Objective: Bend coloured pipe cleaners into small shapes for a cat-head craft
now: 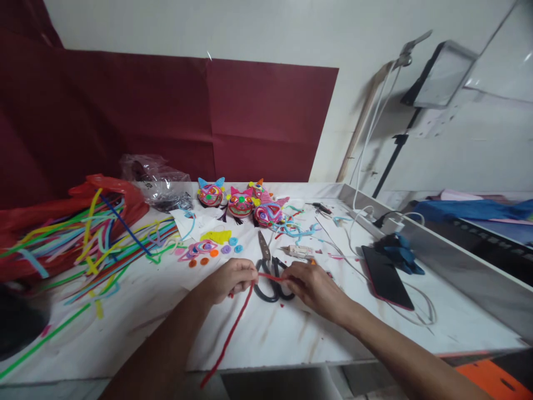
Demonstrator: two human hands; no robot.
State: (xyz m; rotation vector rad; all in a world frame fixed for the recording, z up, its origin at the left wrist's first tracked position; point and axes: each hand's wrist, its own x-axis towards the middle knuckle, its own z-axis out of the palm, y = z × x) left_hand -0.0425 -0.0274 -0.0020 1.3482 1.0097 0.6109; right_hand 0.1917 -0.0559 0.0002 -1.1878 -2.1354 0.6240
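My left hand (229,279) and my right hand (310,284) both pinch a red pipe cleaner (233,328) above the white table (145,311). A short stretch of it runs taut between the two hands. Its long tail hangs down past the table's front edge. Black-handled scissors (267,272) lie on the table just behind and between my hands. A glue gun (296,251) lies a little beyond my right hand.
A heap of coloured pipe cleaners (91,239) spills from a red bag (25,222) at left. Three cat-face crafts (240,203) and small coloured discs (216,250) sit at the back. A dark phone (385,278), cables and a blue cloth (400,250) lie at right.
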